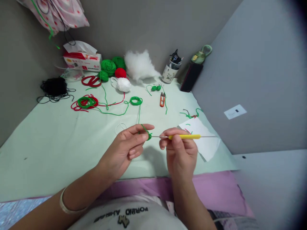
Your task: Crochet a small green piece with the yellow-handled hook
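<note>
Head view, then: what do your left fingers (139,140) have?

A small green yarn piece (149,136), pinched between my thumb and forefinger, just above the tabletop (72,153). A green strand (139,115) runs from my hand up to a little green coil (137,103).

And your right fingers (177,143)?

They grasp a yellow-handled hook (185,137), my thumb pressed on the handle. I hold it level, its thin metal shaft pointing left and reaching the green piece (whether the tip sits inside a loop, I can't tell). The opposite end sticks out over a sheet of white paper (205,142).

What lies beyond your hands?

Orange snips (162,100) lie past the hook, near two small green shapes (153,88). Farther left are red scissors (92,80), beside the green yarn balls (108,67), with a red ball (120,72) and a white ball (123,84) close by. White stuffing (141,65) is heaped against the back wall (quite a fluffy pile), left of a pen cup (170,73).
</note>
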Demonstrator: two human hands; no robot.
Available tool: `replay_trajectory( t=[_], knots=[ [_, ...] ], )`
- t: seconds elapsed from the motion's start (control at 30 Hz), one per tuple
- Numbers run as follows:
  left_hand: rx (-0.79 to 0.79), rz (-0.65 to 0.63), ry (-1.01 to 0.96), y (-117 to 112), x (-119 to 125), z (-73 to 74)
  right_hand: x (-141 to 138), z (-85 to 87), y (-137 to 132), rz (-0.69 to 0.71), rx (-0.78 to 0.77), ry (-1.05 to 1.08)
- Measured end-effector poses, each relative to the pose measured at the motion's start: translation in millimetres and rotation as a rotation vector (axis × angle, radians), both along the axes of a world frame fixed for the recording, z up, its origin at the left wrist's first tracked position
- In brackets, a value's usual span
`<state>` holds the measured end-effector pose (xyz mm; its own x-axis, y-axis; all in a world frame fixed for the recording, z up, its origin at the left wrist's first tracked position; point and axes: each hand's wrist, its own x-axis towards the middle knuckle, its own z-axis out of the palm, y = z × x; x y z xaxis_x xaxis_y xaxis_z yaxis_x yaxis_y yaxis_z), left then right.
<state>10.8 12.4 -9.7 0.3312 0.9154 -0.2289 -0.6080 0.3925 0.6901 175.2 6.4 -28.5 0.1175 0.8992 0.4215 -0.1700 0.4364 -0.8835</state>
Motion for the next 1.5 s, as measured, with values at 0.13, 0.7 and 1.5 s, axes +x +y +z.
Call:
replay_trajectory(
  t=[0.13, 0.7, 1.5],
  knots=[
    [0.064, -0.013, 0.075, -3, 3, -0.5, -4, -3.1, 0, 0.007, 0.045, -0.087],
    [0.004, -0.028, 0.081, -4, 1, 0.2, 1, -11.7, -12, -0.317, 0.524, -0.843],
    [-0.064, -0.007, -0.028, 1, 0, -2.5, 1, -2.8, -5, -0.240, 0.260, -0.352]
  ],
)
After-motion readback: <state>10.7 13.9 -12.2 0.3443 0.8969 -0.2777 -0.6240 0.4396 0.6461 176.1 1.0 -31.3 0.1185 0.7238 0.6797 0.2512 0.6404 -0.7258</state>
